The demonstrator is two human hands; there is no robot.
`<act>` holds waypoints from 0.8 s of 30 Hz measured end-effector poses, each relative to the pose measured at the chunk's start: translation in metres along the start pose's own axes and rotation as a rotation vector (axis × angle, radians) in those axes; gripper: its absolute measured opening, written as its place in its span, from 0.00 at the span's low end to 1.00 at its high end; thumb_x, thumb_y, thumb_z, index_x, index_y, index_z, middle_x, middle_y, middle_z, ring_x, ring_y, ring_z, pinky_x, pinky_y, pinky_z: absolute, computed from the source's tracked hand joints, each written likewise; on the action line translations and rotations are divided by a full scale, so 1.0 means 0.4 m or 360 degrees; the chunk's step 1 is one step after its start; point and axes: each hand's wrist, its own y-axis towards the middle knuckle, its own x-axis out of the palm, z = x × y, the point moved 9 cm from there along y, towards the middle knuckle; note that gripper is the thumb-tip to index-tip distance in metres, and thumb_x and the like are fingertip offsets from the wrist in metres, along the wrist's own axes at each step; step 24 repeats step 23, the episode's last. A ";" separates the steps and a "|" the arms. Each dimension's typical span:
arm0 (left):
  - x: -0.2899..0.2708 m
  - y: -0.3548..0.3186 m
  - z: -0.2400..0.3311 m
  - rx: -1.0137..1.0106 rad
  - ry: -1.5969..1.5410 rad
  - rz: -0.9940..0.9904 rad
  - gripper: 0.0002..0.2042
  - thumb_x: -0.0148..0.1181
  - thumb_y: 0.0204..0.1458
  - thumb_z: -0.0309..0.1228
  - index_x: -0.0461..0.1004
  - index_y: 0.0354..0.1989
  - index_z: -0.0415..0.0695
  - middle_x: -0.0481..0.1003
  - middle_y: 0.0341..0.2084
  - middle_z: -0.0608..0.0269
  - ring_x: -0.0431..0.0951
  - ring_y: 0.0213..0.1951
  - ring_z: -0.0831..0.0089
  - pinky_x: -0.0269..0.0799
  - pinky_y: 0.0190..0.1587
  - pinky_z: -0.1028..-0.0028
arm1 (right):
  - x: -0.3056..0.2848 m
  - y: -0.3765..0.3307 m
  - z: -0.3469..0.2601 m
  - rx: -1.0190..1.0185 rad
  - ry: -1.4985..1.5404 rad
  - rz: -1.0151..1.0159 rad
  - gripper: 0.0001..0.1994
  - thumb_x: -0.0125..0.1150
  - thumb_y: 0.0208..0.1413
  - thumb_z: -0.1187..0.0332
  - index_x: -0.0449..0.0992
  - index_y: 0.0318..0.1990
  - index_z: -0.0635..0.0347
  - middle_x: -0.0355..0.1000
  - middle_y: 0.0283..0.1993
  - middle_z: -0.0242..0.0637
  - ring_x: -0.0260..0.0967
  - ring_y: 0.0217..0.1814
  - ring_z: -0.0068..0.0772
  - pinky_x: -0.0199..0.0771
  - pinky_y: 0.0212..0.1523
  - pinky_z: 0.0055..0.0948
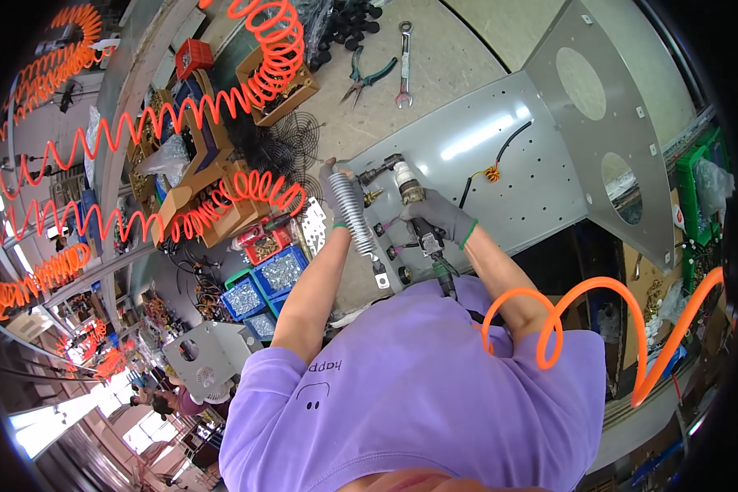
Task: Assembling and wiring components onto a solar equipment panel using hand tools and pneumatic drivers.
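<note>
Gripping a pneumatic screwdriver (pixel 414 209) near the centre of the frame, the gloved right hand (pixel 441 215) is wrapping its fingers (pixel 422 215) tightly around the tool's body, its tip pointing at the grey metal panel (pixel 541 156). The gloved left hand (pixel 342 197), just to its left, is curling shut on a finned silver part (pixel 357 215) that is running down between the fingers and lying against the panel's edge. Pliers (pixel 367 78) and a wrench (pixel 403 66) are lying in the upper centre.
</note>
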 end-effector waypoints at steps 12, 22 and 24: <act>0.012 0.001 -0.020 -0.0060 0.0065 -0.0021 0.17 0.48 0.45 0.24 0.63 0.45 0.32 0.68 0.39 0.42 0.68 0.43 0.49 0.63 0.48 0.62 | 0.006 -0.011 -0.013 0.0028 0.0013 -0.0014 0.06 0.58 0.42 0.75 0.69 0.28 0.66 0.69 0.18 0.39 0.67 0.14 0.30 0.72 0.16 0.29; -0.002 0.012 0.017 -0.0024 0.0073 0.0016 0.18 0.50 0.45 0.28 0.64 0.46 0.34 0.68 0.40 0.42 0.68 0.43 0.50 0.63 0.49 0.61 | 0.009 -0.023 -0.038 -0.0061 0.0025 -0.0032 0.11 0.58 0.42 0.75 0.70 0.35 0.64 0.71 0.25 0.42 0.70 0.19 0.31 0.74 0.20 0.30; 0.013 0.051 0.041 -0.0005 0.0034 0.0066 0.18 0.50 0.45 0.28 0.64 0.46 0.34 0.68 0.40 0.42 0.68 0.43 0.50 0.63 0.49 0.61 | -0.029 -0.013 -0.077 -0.0266 -0.0884 0.0161 0.21 0.59 0.43 0.70 0.68 0.48 0.64 0.73 0.39 0.41 0.72 0.43 0.37 0.68 0.52 0.40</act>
